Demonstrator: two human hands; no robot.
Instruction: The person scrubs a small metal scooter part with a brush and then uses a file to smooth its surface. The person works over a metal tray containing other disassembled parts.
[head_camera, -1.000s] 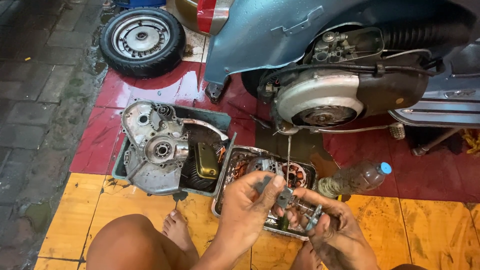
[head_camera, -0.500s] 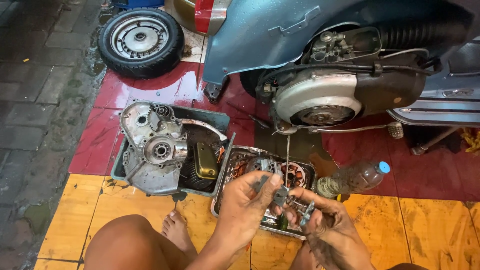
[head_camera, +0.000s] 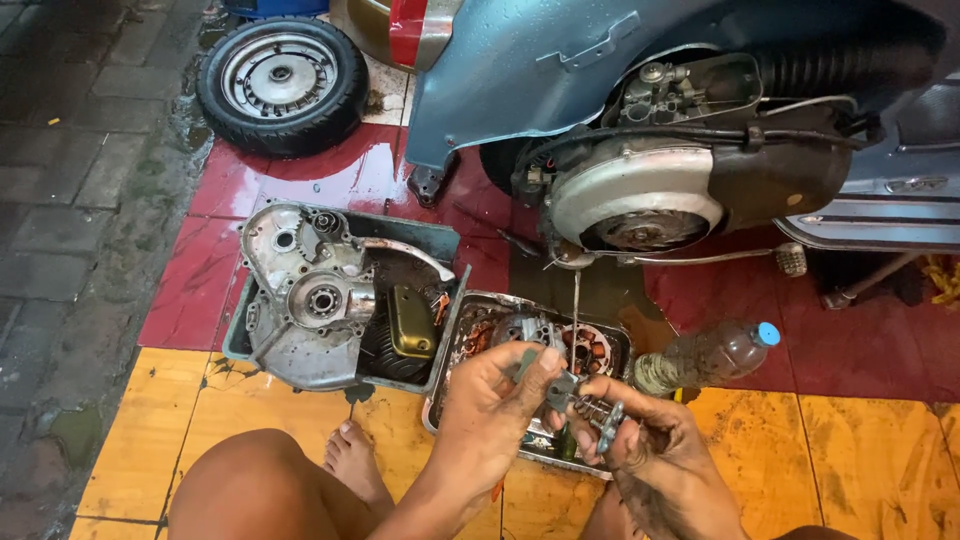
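Spring assembly (head_camera: 585, 407) | axis upper-left to lower-right | both hands' fingers (head_camera: 530, 372) pinching ends

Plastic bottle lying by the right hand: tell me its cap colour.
Light blue cap on the clear, grimy plastic bottle; the head view shows it.

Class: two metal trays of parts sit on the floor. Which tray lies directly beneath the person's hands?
The smaller silver tray on the right, holding a copper-wound coil part. Both hands, left hand and right hand, work over it; the larger tray with the engine casing sits further left.
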